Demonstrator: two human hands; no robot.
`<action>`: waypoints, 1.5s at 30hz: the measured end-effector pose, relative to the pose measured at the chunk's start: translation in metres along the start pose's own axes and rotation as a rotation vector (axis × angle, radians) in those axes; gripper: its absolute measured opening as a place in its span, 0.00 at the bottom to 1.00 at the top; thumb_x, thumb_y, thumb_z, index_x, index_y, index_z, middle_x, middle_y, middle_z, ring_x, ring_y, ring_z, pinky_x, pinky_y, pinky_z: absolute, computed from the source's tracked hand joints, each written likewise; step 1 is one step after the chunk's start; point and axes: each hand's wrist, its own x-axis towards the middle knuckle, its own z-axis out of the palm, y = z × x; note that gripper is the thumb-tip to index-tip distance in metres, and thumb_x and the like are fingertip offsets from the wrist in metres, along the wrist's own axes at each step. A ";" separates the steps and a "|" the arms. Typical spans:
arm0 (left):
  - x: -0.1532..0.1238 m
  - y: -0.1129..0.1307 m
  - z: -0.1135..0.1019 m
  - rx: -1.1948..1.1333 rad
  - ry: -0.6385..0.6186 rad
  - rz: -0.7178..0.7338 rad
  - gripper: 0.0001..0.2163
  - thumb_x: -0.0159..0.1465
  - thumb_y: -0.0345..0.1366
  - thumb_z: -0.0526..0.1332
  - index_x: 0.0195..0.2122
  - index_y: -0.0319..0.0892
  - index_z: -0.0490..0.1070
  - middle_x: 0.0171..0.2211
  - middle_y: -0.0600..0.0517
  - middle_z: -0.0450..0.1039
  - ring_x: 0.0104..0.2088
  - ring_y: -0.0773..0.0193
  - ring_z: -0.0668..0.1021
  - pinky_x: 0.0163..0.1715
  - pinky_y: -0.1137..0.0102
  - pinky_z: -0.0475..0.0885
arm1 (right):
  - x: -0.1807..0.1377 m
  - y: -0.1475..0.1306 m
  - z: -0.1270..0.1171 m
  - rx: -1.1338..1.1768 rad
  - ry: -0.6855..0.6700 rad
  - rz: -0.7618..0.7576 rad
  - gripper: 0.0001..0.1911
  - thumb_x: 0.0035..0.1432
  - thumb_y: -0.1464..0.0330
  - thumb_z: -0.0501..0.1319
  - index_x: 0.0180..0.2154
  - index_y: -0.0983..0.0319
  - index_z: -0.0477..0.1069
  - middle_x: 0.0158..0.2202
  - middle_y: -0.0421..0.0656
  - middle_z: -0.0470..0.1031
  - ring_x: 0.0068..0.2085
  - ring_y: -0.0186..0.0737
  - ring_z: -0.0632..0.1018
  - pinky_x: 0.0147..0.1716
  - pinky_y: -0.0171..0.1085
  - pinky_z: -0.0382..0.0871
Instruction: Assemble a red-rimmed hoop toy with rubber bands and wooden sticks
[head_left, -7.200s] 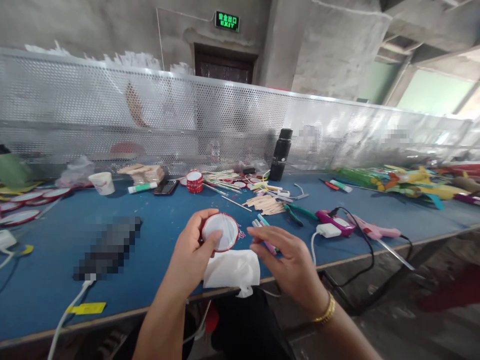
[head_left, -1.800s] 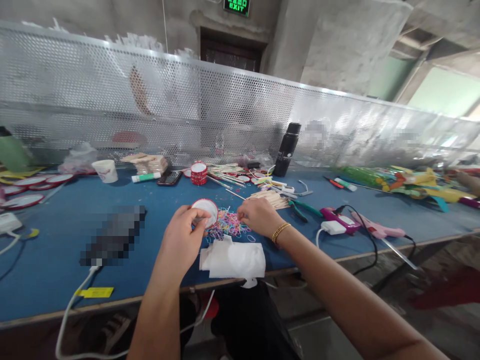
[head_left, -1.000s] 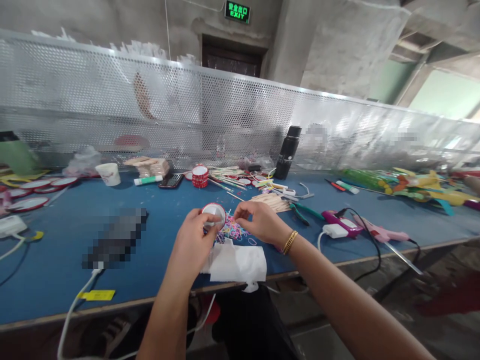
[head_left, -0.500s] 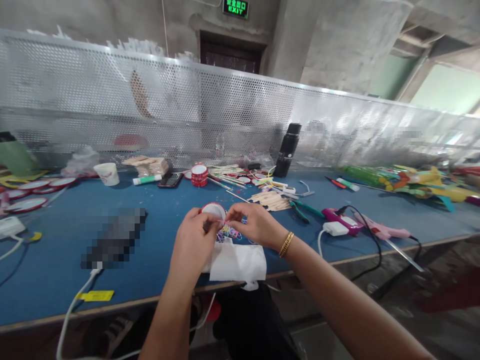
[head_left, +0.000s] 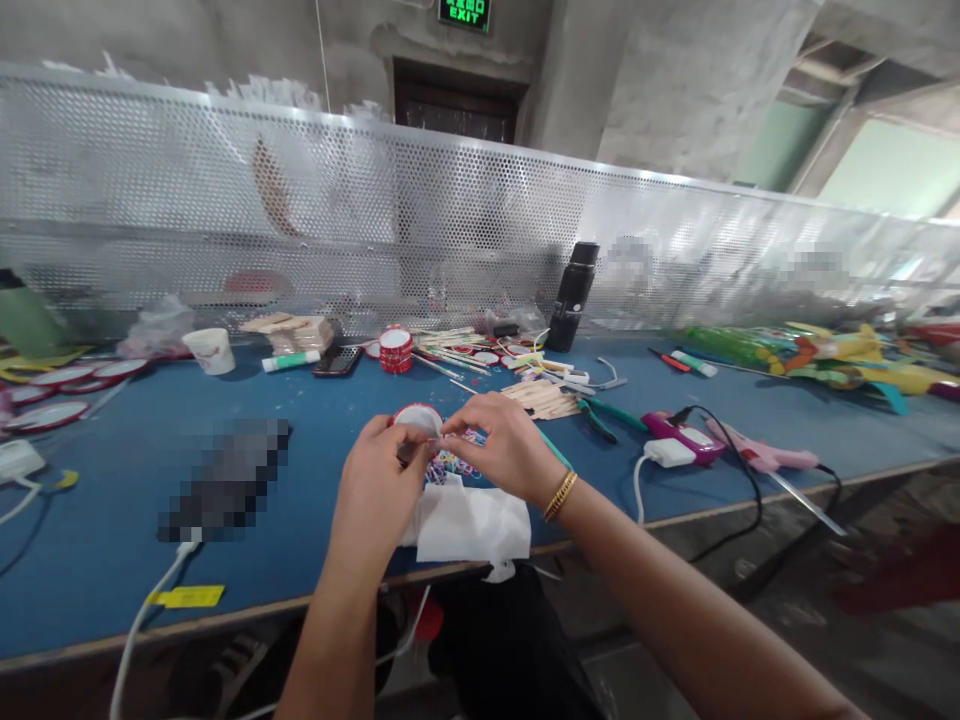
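My left hand (head_left: 379, 478) grips a small round disc (head_left: 417, 417) with a red rim and a white face, held upright above the blue table (head_left: 112, 520). My right hand (head_left: 501, 445), with a gold bracelet at the wrist, is closed in a pinch against the disc's right edge; what it pinches is too small to name. A heap of small coloured rubber bands (head_left: 450, 465) lies on the table just under both hands. A white cloth (head_left: 469, 520) lies at the near table edge below them.
Wooden sticks (head_left: 541, 398), green pliers (head_left: 604, 415), a pink glue gun (head_left: 754, 455) with cable, a white charger (head_left: 661, 452) and a black bottle (head_left: 571, 295) lie to the right. A stack of red-rimmed discs (head_left: 395, 350), a phone (head_left: 337, 360) and a paper cup (head_left: 210, 350) sit behind. A perforated metal screen (head_left: 225, 200) backs the table.
My right hand has come off the heap of rubber bands and closed in on the disc's edge. My left hand has kept hold of the disc throughout, lifting it slightly.
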 end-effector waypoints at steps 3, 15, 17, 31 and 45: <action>-0.001 0.001 -0.001 -0.006 -0.015 0.007 0.05 0.63 0.35 0.63 0.34 0.43 0.79 0.36 0.51 0.71 0.36 0.61 0.76 0.38 0.67 0.68 | 0.001 -0.005 0.001 -0.033 -0.004 -0.008 0.02 0.57 0.67 0.71 0.32 0.57 0.80 0.32 0.39 0.78 0.38 0.37 0.75 0.42 0.38 0.62; 0.000 0.001 -0.001 -0.050 -0.029 0.013 0.07 0.62 0.38 0.64 0.38 0.44 0.81 0.36 0.50 0.71 0.37 0.59 0.77 0.39 0.66 0.72 | -0.002 -0.014 0.000 0.144 0.025 0.039 0.06 0.58 0.73 0.67 0.28 0.60 0.76 0.30 0.39 0.77 0.35 0.35 0.76 0.40 0.35 0.66; -0.001 0.001 -0.002 -0.051 -0.016 0.015 0.07 0.62 0.38 0.63 0.36 0.44 0.80 0.36 0.50 0.72 0.38 0.58 0.77 0.40 0.65 0.72 | -0.002 -0.016 0.001 0.123 0.034 0.024 0.06 0.57 0.72 0.67 0.28 0.59 0.76 0.29 0.38 0.77 0.35 0.36 0.75 0.39 0.36 0.65; 0.003 -0.020 -0.014 -0.051 0.034 -0.012 0.07 0.62 0.31 0.58 0.37 0.44 0.75 0.40 0.50 0.73 0.40 0.59 0.78 0.43 0.65 0.73 | -0.009 0.036 -0.029 -0.181 -0.225 0.234 0.05 0.58 0.70 0.66 0.32 0.57 0.82 0.33 0.39 0.83 0.37 0.39 0.80 0.40 0.37 0.66; 0.002 -0.032 -0.027 -0.054 0.071 -0.115 0.07 0.62 0.34 0.57 0.37 0.45 0.74 0.41 0.51 0.73 0.26 0.65 0.76 0.33 0.67 0.74 | 0.028 0.044 -0.006 -0.367 -0.393 0.169 0.09 0.62 0.68 0.61 0.38 0.56 0.82 0.42 0.40 0.84 0.44 0.38 0.80 0.46 0.35 0.63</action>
